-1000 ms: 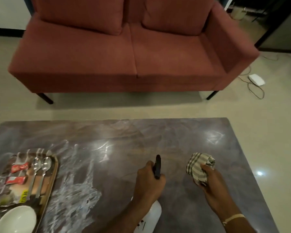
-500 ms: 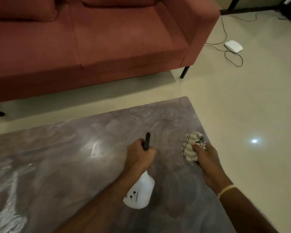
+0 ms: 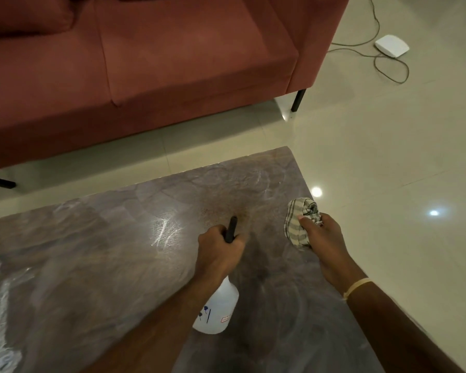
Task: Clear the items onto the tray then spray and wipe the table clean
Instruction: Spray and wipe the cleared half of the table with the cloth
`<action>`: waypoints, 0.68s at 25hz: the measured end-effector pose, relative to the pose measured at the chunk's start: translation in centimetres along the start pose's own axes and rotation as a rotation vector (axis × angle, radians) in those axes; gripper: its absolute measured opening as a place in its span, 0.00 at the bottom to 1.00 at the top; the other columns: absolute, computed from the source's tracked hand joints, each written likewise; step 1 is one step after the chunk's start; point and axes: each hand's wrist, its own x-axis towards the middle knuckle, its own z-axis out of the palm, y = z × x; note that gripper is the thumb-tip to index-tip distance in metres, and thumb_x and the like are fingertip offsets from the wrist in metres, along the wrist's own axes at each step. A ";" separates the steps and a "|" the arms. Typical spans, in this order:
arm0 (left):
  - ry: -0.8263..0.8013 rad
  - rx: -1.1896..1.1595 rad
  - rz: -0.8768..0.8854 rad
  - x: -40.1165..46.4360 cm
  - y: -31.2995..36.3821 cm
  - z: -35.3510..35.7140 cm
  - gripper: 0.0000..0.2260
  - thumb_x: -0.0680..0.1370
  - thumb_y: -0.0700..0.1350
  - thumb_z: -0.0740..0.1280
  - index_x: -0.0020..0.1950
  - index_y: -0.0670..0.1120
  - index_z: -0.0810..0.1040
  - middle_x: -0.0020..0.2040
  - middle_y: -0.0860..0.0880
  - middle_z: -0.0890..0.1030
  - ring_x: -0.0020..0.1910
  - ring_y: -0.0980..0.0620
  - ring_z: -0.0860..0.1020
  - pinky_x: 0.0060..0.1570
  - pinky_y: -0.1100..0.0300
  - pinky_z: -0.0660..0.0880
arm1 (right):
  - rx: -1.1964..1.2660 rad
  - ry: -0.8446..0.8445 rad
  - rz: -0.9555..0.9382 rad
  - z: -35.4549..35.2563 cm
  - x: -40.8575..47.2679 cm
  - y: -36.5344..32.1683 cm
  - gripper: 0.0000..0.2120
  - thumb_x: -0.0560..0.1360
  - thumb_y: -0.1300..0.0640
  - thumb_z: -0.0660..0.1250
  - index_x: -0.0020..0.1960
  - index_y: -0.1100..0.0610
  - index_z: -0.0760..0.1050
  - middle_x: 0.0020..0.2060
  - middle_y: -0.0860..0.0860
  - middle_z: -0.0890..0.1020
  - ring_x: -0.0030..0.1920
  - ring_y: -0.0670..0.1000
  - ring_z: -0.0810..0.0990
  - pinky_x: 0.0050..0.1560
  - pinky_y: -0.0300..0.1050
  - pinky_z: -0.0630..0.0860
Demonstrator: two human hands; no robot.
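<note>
**Both hands loaded, spraying the far right corner**

Gripping the spray bottle [image 3: 218,310] by its neck, my left hand [image 3: 218,254] has fingers wrapped round the trigger head, black nozzle [image 3: 231,229] aimed at the far right of the table [image 3: 92,251]. Bottle hangs tilted above the top, white body toward me. My right hand [image 3: 322,232] bunches the striped cloth [image 3: 297,222] near the table's right edge; I cannot tell whether the cloth touches the surface.

Fine droplets show ahead of the nozzle. Streaky wet smears lie on the left part of the top. No tray in view.

Handling, my judgement: the bottle is plastic, rigid, probably light; the neck hold is the right one, since the smooth body could slip if wet. The cloth is soft and shapeless, so keep it wadded under the palm for pressure when wiping.

Step in hand looks like spraying this corner, wipe to follow. Red sofa [image 3: 145,63] stands beyond the far edge.
</note>
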 end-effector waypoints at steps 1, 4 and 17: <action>-0.001 0.008 0.020 -0.1 0.1 0.7 0.07 0.73 0.47 0.69 0.37 0.45 0.76 0.35 0.46 0.79 0.29 0.49 0.80 0.28 0.58 0.78 | -0.005 0.012 0.007 -0.4 0.2 0.2 0.16 0.79 0.54 0.68 0.66 0.55 0.76 0.54 0.51 0.84 0.52 0.51 0.84 0.55 0.53 0.81; 0.022 -0.059 0.044 -0.7 0.8 2.4 0.09 0.72 0.47 0.69 0.34 0.46 0.75 0.33 0.46 0.78 0.28 0.50 0.78 0.31 0.51 0.82 | -0.035 0.034 0.022 -1.5 0.7 0.8 0.17 0.78 0.53 0.68 0.65 0.55 0.75 0.55 0.52 0.84 0.52 0.53 0.84 0.56 0.56 0.81; -0.021 -0.082 0.088 -0.4 5.3 5.4 0.12 0.68 0.50 0.71 0.31 0.44 0.75 0.31 0.46 0.78 0.28 0.47 0.80 0.30 0.49 0.81 | -0.049 0.066 -0.012 -3.5 2.0 -0.5 0.17 0.78 0.53 0.68 0.65 0.57 0.76 0.53 0.53 0.84 0.50 0.53 0.85 0.52 0.53 0.82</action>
